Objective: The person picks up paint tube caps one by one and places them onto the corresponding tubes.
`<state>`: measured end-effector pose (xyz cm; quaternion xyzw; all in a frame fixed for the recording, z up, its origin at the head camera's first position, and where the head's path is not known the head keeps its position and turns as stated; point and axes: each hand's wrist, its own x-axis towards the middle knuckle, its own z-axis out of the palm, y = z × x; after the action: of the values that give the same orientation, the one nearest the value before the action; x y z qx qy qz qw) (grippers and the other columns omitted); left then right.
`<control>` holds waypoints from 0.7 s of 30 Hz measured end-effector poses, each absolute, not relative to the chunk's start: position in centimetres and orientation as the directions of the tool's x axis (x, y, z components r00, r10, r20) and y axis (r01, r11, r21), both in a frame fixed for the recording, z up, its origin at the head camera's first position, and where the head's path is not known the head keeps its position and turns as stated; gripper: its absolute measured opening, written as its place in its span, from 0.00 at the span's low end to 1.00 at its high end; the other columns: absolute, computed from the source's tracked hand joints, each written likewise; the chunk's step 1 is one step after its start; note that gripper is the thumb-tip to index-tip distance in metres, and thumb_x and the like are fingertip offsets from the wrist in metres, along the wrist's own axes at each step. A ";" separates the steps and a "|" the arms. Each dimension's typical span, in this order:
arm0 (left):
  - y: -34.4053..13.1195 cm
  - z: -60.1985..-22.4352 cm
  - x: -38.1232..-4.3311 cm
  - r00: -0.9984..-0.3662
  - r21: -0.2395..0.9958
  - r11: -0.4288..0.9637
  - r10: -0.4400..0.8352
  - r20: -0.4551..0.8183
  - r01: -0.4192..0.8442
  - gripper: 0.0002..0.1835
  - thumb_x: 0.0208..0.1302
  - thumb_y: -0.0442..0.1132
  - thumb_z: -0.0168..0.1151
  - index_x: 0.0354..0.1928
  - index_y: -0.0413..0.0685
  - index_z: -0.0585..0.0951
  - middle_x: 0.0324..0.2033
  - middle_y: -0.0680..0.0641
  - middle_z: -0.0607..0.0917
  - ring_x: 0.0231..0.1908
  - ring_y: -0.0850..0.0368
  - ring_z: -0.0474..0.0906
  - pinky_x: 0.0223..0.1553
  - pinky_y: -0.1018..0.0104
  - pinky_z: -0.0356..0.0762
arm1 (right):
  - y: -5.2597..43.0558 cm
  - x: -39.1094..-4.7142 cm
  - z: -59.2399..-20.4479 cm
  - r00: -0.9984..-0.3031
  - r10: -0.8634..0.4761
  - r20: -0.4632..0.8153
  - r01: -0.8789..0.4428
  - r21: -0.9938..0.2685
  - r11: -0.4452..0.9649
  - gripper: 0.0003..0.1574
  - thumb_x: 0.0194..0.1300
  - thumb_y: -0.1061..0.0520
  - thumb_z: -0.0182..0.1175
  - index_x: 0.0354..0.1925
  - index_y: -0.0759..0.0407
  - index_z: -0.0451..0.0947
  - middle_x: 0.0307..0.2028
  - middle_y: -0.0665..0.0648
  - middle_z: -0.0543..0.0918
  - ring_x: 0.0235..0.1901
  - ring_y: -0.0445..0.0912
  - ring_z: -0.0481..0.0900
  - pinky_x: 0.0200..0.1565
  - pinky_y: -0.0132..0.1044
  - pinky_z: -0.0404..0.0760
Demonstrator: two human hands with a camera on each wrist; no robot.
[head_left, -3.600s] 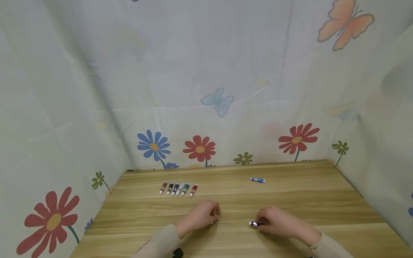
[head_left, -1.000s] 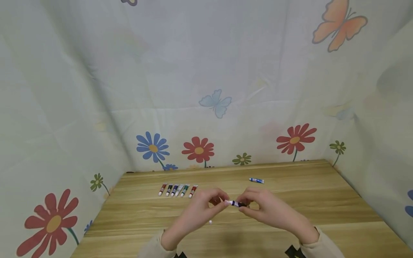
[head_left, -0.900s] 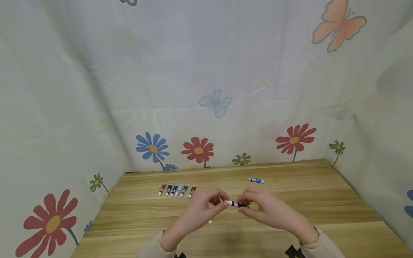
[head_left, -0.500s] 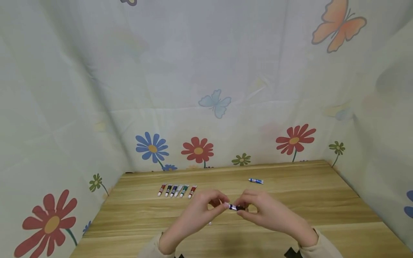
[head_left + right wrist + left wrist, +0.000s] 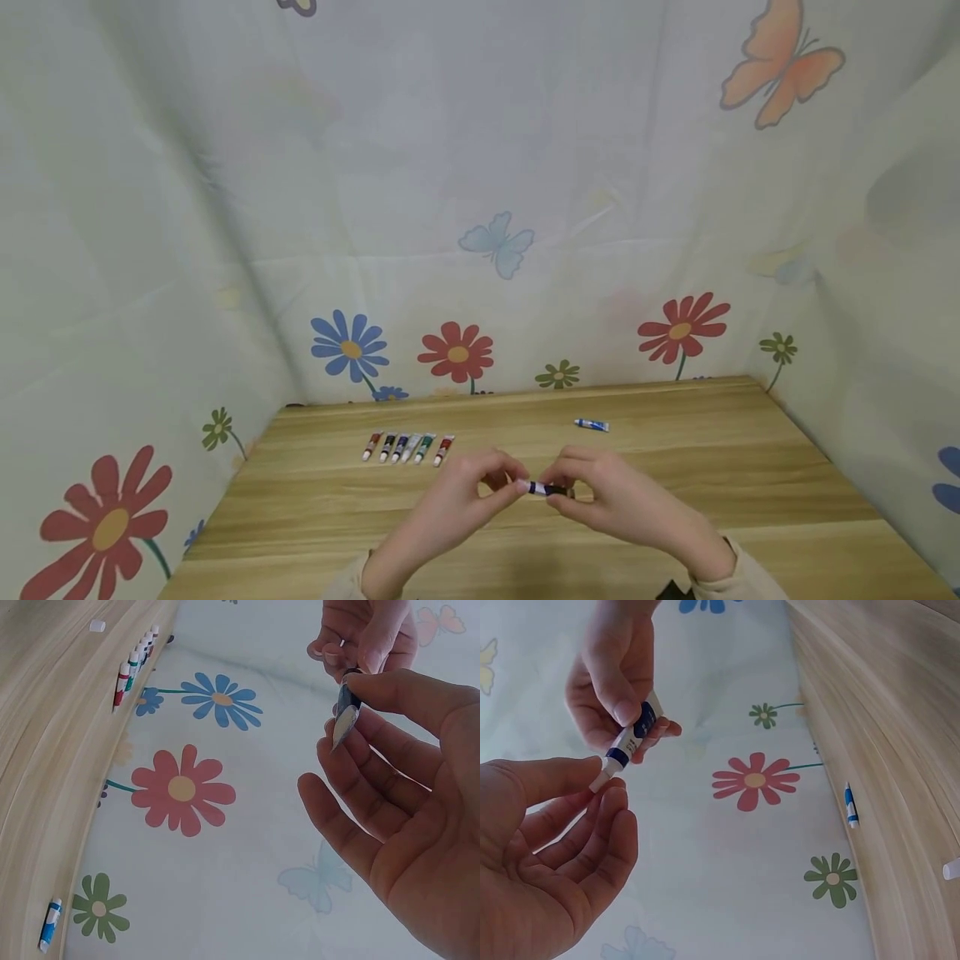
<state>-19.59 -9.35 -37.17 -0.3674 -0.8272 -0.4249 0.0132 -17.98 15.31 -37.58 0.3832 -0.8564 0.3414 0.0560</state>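
My left hand point(image 5: 468, 498) and right hand point(image 5: 618, 498) meet over the table, both on one small paint tube point(image 5: 537, 488) with a dark blue band. The left thumb and forefinger pinch the white tip point(image 5: 600, 781) of the tube, as the left wrist view shows. Around the tube's body, the right thumb and fingers keep a grip near its flat crimped end point(image 5: 345, 724). A loose small white cap point(image 5: 952, 868) lies on the tabletop; in the head view it is hidden by the left hand or arm.
A row of several capped paint tubes lies at the back left, with a red tube point(image 5: 443, 450) at its right end and a green tube point(image 5: 424, 447) beside it. One blue tube point(image 5: 592, 425) lies alone at the back of the wooden table point(image 5: 697, 450). Flowered cloth point(image 5: 585, 250) surrounds the table.
Earlier, my right hand held the tube low, apart from the left hand. Both hands then came together on it. Over the last second they have sunk slightly, and the tube's visible angle has shifted.
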 end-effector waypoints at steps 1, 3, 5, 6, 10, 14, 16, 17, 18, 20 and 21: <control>-9.4 -37.2 -19.6 -0.730 0.693 0.370 0.596 0.334 0.619 0.05 0.70 0.44 0.65 0.41 0.53 0.87 0.35 0.59 0.86 0.31 0.68 0.79 0.38 0.67 0.81 | 15.3 -18.0 -37.6 -0.699 -0.618 0.359 -0.695 -0.542 0.472 0.09 0.71 0.49 0.64 0.46 0.49 0.83 0.37 0.36 0.78 0.35 0.32 0.77 0.36 0.29 0.80; -9.4 -37.2 -19.5 -0.731 0.692 0.372 0.595 0.333 0.618 0.05 0.70 0.44 0.65 0.41 0.53 0.86 0.36 0.59 0.86 0.31 0.68 0.79 0.38 0.67 0.81 | 15.3 -17.9 -37.5 -0.701 -0.617 0.358 -0.692 -0.547 0.471 0.09 0.71 0.48 0.63 0.46 0.49 0.83 0.37 0.36 0.78 0.35 0.32 0.76 0.36 0.29 0.80; -9.4 -37.2 -19.5 -0.732 0.692 0.373 0.594 0.335 0.619 0.05 0.70 0.44 0.65 0.41 0.53 0.86 0.36 0.59 0.86 0.31 0.68 0.79 0.37 0.67 0.81 | 15.4 -17.9 -37.4 -0.708 -0.614 0.350 -0.685 -0.555 0.473 0.09 0.72 0.48 0.63 0.46 0.48 0.83 0.36 0.36 0.78 0.34 0.32 0.76 0.35 0.29 0.79; -9.4 -37.2 -19.6 -0.733 0.693 0.373 0.592 0.334 0.617 0.05 0.70 0.44 0.65 0.41 0.53 0.86 0.36 0.59 0.86 0.31 0.68 0.79 0.37 0.67 0.81 | 15.3 -17.9 -37.4 -0.709 -0.614 0.348 -0.683 -0.557 0.473 0.09 0.72 0.48 0.63 0.46 0.47 0.83 0.36 0.36 0.78 0.34 0.32 0.76 0.35 0.29 0.79; -9.4 -37.2 -19.6 -0.736 0.703 0.365 0.589 0.333 0.610 0.06 0.71 0.45 0.65 0.41 0.53 0.86 0.36 0.59 0.86 0.31 0.68 0.79 0.38 0.68 0.81 | 15.4 -17.8 -37.3 -0.704 -0.606 0.370 -0.693 -0.543 0.474 0.07 0.71 0.50 0.64 0.46 0.46 0.83 0.36 0.36 0.77 0.33 0.32 0.75 0.34 0.29 0.79; -9.4 -37.1 -19.4 -0.742 0.716 0.356 0.583 0.332 0.600 0.07 0.71 0.45 0.64 0.42 0.53 0.86 0.36 0.59 0.86 0.32 0.67 0.80 0.38 0.67 0.81 | 15.5 -17.7 -37.4 -0.680 -0.602 0.419 -0.722 -0.522 0.453 0.07 0.72 0.49 0.63 0.46 0.46 0.83 0.37 0.37 0.78 0.33 0.32 0.75 0.34 0.29 0.79; -9.4 -37.0 -19.2 -0.745 0.720 0.356 0.579 0.331 0.596 0.07 0.71 0.46 0.64 0.42 0.53 0.86 0.36 0.59 0.86 0.32 0.66 0.80 0.39 0.67 0.80 | 15.5 -17.7 -37.6 -0.666 -0.600 0.442 -0.737 -0.516 0.437 0.08 0.73 0.47 0.61 0.46 0.47 0.83 0.38 0.37 0.78 0.33 0.32 0.75 0.34 0.29 0.79; -9.4 -37.0 -19.2 -0.747 0.724 0.354 0.577 0.330 0.593 0.08 0.71 0.46 0.64 0.43 0.53 0.86 0.36 0.59 0.86 0.32 0.66 0.80 0.39 0.67 0.80 | 15.5 -17.6 -37.6 -0.657 -0.600 0.456 -0.745 -0.511 0.428 0.09 0.73 0.48 0.61 0.46 0.47 0.83 0.38 0.37 0.79 0.33 0.32 0.75 0.34 0.28 0.80; -9.4 -37.0 -19.1 -0.749 0.726 0.352 0.576 0.329 0.590 0.08 0.71 0.47 0.64 0.43 0.53 0.86 0.36 0.59 0.86 0.32 0.66 0.80 0.39 0.67 0.80 | 15.5 -17.6 -37.7 -0.649 -0.599 0.469 -0.753 -0.507 0.419 0.08 0.73 0.48 0.61 0.46 0.48 0.83 0.39 0.37 0.79 0.33 0.32 0.75 0.34 0.28 0.80; -9.5 -37.0 -19.0 -0.751 0.732 0.347 0.572 0.331 0.587 0.08 0.71 0.47 0.64 0.43 0.53 0.86 0.36 0.59 0.86 0.32 0.66 0.80 0.39 0.66 0.80 | 15.5 -17.5 -37.7 -0.632 -0.595 0.497 -0.769 -0.496 0.403 0.06 0.72 0.51 0.63 0.46 0.48 0.83 0.39 0.38 0.79 0.33 0.31 0.75 0.33 0.28 0.80; -9.5 -37.0 -19.0 -0.751 0.733 0.344 0.571 0.333 0.587 0.08 0.71 0.47 0.64 0.43 0.53 0.86 0.35 0.59 0.86 0.32 0.66 0.81 0.39 0.67 0.80 | 15.5 -17.5 -37.7 -0.624 -0.592 0.510 -0.777 -0.488 0.398 0.06 0.71 0.53 0.64 0.46 0.48 0.83 0.39 0.38 0.79 0.33 0.31 0.75 0.33 0.28 0.79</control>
<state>-19.02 -9.48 -37.01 -0.3530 -0.8199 -0.4507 0.0092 -17.52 15.46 -37.75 0.4143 -0.8261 0.3596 0.1285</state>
